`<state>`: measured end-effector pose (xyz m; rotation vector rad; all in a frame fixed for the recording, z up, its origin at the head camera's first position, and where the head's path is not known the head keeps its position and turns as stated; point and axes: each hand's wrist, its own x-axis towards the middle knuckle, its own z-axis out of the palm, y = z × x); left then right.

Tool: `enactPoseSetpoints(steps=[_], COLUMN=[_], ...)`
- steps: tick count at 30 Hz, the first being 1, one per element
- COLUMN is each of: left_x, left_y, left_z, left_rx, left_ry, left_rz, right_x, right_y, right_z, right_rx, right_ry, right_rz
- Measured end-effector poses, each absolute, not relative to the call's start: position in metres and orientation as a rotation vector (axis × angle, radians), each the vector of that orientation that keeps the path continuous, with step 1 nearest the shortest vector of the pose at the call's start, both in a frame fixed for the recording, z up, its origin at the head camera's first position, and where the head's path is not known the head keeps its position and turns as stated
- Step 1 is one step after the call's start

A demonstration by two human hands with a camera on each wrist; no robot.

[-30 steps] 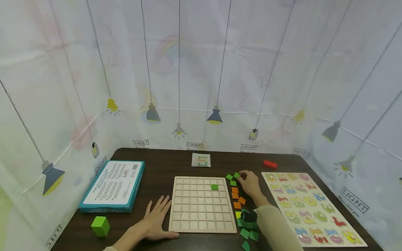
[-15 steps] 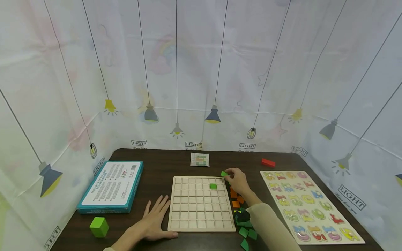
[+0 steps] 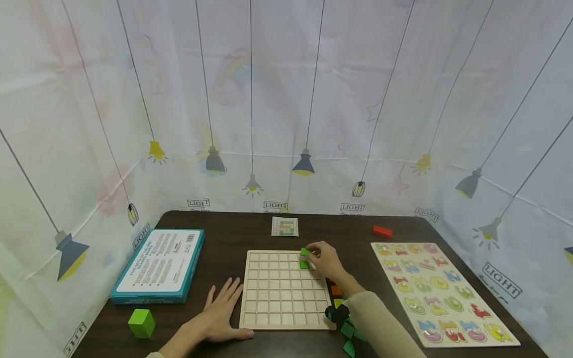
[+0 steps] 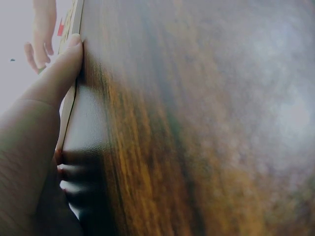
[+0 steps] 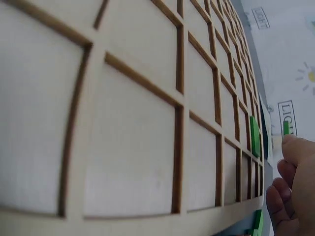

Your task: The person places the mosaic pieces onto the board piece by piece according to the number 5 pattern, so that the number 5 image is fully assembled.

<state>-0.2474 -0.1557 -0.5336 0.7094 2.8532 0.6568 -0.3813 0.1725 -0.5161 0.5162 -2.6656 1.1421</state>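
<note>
Green tile [image 3: 304, 251] outward from right hand [image 3: 328, 259]

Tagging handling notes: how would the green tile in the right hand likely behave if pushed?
Thin and flat, the tile would likely slide, not roll. It looks stiff, pinched unbent by the right hand. Being small, it is probably light.

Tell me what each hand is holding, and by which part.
The right hand pinches a green tile by the side nearest the hand; the left hand holds nothing, its fingers spread beside the grid board.
</note>
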Motion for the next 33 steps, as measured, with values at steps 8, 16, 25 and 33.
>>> enactPoseSetpoints(steps=[8, 16, 25, 33], left_x=[-0.247, -0.246, -0.246, -0.246], left_y=[-0.155, -0.155, -0.155, -0.155], left_z=[-0.532, -0.531, -0.533, -0.534], left_rx=[0.716, 0.715, 0.726, 0.719], left_ry=[2.86, 2.858, 2.86, 2.87], left_rz=[0.658, 0.663, 0.678, 0.67], right_x=[-0.376, -0.371, -0.372, -0.374], right_y=[0.16, 0.151, 0.15, 0.151], right_z=[-0.515, -0.513, -0.517, -0.52], right_rx=[0.609, 0.704, 0.702, 0.734], right_ry=[-2.664, -2.673, -2.697, -2.702], right_rz=[1.142, 1.127, 1.076, 1.019])
